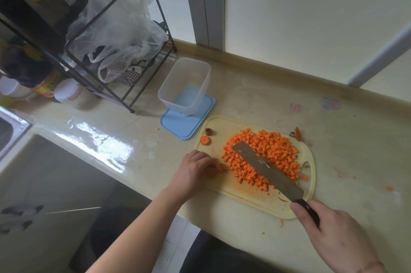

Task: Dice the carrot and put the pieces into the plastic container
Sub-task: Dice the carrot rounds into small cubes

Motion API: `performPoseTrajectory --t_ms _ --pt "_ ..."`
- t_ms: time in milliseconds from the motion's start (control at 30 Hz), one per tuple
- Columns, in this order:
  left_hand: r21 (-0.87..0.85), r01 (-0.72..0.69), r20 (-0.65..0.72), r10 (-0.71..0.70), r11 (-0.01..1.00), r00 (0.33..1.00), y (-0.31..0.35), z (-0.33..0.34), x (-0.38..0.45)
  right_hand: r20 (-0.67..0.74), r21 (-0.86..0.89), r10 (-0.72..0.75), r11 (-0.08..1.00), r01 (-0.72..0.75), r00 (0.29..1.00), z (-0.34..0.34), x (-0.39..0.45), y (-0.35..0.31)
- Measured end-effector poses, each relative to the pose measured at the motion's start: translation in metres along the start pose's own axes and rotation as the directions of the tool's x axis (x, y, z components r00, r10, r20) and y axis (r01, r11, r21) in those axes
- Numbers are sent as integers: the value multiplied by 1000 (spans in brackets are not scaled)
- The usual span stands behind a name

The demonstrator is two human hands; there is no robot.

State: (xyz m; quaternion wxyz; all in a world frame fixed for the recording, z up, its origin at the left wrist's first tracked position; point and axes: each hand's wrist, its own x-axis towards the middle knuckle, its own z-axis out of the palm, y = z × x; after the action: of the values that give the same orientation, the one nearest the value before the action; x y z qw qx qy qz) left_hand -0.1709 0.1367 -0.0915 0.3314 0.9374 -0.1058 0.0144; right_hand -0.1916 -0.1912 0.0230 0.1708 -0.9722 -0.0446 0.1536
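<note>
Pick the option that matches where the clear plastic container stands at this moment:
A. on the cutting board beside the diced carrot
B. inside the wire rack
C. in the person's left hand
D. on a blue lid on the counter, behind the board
D. The clear plastic container stands empty on the blue lid, on the counter beyond the cutting board.

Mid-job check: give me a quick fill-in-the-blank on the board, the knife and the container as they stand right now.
1. The diced carrot lies heaped on the ____.
2. The knife is gripped at its handle by the ____ hand.
3. The plastic container, holding no carrot yet, stands on a lid of ____ colour.
4. The left hand rests on the board's ____ end, fingers curled over a bit of carrot.

Missing words: cutting board; right; blue; left
</note>
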Motion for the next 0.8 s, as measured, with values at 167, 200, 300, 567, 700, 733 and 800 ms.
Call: performPoseTrajectory --t_ms 167,200,300,567,700,733,800 --pt "41 -76 10 76 996 997 -1 -4 -9 26 -8 -15 1000 16 1000 -2 0 -1" --pt "69 -92 26 90 993 996 -1 -3 -11 37 -8 -10 1000 10 999 -2 0 -2" --pt "75 -91 85 85 993 993 -2 -2 -10 45 10 0 1000 -1 999 -3 -1 -5" --pt "118 -58 118 44 991 992 0 -4 -7 12 25 -5 1000 5 1000 4 -1 -1" --pt "123 -47 124 31 991 992 2 -8 -4 12 45 -6 999 6 1000 5 -1 -1" --pt "119 -35 123 21 992 992 4 -8 -2 14 51 -5 999 4 1000 5 -2 -1" --pt "75 2 99 -10 997 995 10 -8 4 14 69 13 998 -14 1000 4 -3 -2"
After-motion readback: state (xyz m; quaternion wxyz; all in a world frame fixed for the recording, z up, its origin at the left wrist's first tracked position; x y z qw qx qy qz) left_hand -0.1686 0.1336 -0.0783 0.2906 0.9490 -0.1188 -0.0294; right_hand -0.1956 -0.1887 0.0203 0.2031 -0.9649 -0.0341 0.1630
